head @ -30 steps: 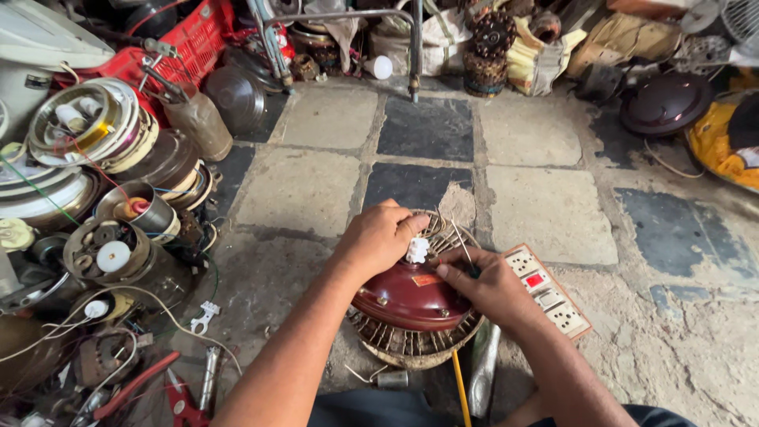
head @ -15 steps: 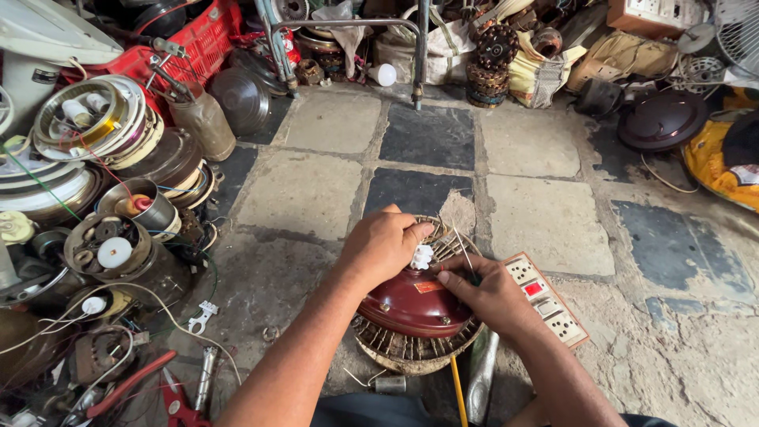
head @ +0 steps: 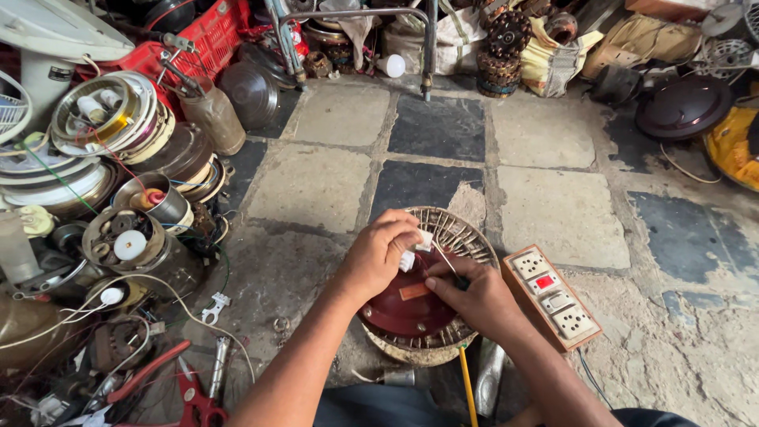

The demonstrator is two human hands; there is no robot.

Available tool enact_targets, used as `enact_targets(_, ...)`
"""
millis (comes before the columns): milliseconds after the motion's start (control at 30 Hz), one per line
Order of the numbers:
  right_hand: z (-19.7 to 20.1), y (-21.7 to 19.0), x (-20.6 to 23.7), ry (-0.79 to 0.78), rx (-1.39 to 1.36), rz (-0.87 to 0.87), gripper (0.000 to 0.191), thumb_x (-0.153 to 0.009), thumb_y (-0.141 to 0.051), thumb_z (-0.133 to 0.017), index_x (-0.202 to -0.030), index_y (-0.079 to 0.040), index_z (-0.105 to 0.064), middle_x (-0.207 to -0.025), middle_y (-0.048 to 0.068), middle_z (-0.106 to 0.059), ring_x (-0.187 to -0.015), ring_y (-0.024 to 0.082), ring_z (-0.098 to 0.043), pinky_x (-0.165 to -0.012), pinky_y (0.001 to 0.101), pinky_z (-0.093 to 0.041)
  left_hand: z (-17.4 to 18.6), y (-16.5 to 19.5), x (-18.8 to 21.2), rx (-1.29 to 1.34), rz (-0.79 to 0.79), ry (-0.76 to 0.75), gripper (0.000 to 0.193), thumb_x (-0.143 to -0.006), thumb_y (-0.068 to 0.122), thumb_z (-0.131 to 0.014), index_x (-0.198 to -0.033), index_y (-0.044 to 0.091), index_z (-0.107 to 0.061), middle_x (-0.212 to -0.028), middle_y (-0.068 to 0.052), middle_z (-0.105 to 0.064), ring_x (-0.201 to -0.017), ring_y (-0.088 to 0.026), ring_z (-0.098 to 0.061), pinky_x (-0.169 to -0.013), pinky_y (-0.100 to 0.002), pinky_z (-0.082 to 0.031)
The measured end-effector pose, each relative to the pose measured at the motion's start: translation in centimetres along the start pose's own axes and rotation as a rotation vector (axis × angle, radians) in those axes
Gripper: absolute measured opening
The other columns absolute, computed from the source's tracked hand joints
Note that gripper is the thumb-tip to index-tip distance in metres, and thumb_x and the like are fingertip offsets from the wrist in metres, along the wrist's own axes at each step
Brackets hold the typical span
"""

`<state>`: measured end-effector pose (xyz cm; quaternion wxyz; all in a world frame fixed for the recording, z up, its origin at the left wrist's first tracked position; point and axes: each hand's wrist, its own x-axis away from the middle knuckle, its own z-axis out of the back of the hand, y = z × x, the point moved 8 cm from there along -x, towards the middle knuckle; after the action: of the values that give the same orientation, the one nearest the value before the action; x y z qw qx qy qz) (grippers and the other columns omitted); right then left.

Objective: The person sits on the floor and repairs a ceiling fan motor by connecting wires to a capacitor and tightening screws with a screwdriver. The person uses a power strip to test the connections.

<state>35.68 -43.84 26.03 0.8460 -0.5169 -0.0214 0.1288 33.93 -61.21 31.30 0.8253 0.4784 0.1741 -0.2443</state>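
Observation:
A round dark-red fan motor housing (head: 403, 312) with a slotted metal rim (head: 466, 237) lies on the stone floor in front of me. My left hand (head: 379, 253) rests on its top and pinches a small white piece (head: 411, 257) at the centre. My right hand (head: 474, 296) holds a thin metal tool (head: 447, 265) with its tip near that white piece. A small orange label (head: 415, 291) shows on the housing between my hands.
A wooden switch-and-socket board (head: 553, 296) lies right of the motor. Fan motors, wire spools and a bottle (head: 213, 119) crowd the left. Red-handled pliers (head: 186, 387) and a yellow screwdriver (head: 468, 387) lie near my knees. A dark fan cover (head: 684, 107) sits far right.
The view has tilted down a little. My right hand has shifted toward the centre of the housing, bringing the thin tool up to the white piece; my left hand stays there.

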Motion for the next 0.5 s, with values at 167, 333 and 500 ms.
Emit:
enact_targets(167, -0.8, 0.4, -0.3, -0.038, -0.021, -0.148, 0.021, -0.085, -0.025, -0.083, -0.099, -0.009, -0.083, -0.08, 0.003, -0.077, -0.072, 0.01, -0.067, -0.067, 0.0274, -0.056, -0.2, 0.3, 0.1, -0.037, -0.033, 0.101, 0.026, -0.103, 0.023, -0.06, -0.103, -0.001, -0.069, -0.123, -0.013, -0.069, -0.114, -0.031, -0.07, -0.097, -0.038, -0.056)
enact_targets(333, -1.6, 0.5, 0.7, -0.035, -0.171, -0.249, 0.022, -0.087, -0.022, -0.079, -0.102, -0.007, -0.077, -0.071, 0.003, -0.074, -0.052, 0.008, -0.061, -0.048, 0.0263, -0.051, 0.8, 0.7, 2.1, -0.062, 0.055, 0.224, 0.023, -0.102, 0.021, -0.06, -0.106, 0.001, -0.071, -0.127, -0.015, -0.068, -0.119, -0.034, -0.067, -0.096, -0.04, -0.055)
enact_targets(500, -1.5, 0.3, 1.1, -0.044, -0.142, -0.205, 0.021, -0.086, -0.022, -0.079, -0.101, -0.007, -0.076, -0.075, 0.004, -0.075, -0.055, 0.008, -0.064, -0.05, 0.0259, -0.053, 2.2, 4.6, 5.4, -0.187, 0.01, 0.42, 0.022, -0.103, 0.015, -0.059, -0.121, 0.003, -0.065, -0.128, -0.018, -0.064, -0.12, -0.036, -0.063, -0.097, -0.044, -0.053)
